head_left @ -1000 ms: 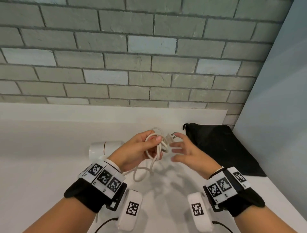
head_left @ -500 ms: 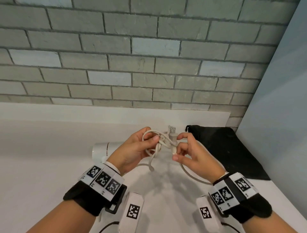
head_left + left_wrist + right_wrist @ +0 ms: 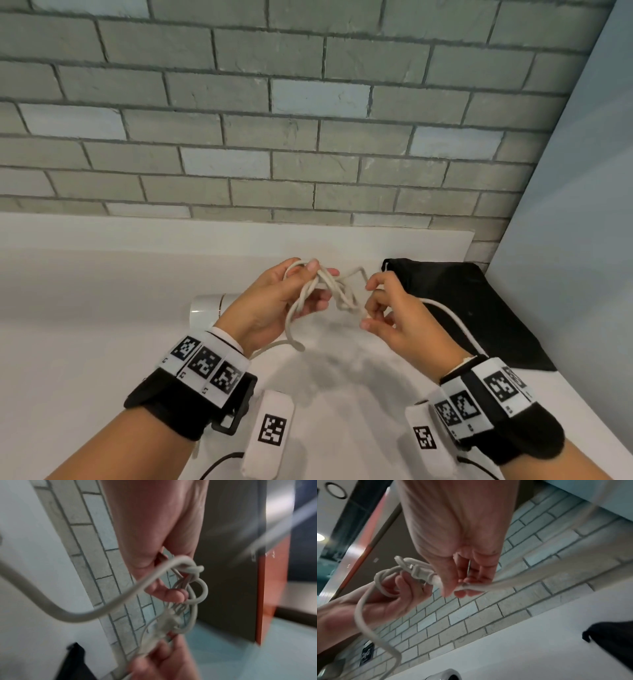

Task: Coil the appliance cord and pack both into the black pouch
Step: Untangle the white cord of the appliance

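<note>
While both hands hold it above the counter, the white appliance cord (image 3: pixel 337 291) sits bunched in loops between them.

The left hand (image 3: pixel 274 301) has its fingers curled round the bundle of loops, thumb pressed on top, and one strand drops from it in a curve toward the counter (image 3: pixel 85 325). At 3 o'clock of that bundle the right hand (image 3: pixel 394 315) pinches a strand of the cord between thumb and fingertips, with the plug (image 3: pixel 419 572) lying just at its thumb side in the right wrist view; a further length arcs away past the right wrist. Behind the left hand, at about 10 o'clock, the white cylindrical appliance (image 3: pixel 205 306) lies on its side on the counter. The black pouch (image 3: pixel 462 308) lies flat at 2 o'clock of the hands, against the side wall (image 3: pixel 565 240).
</note>
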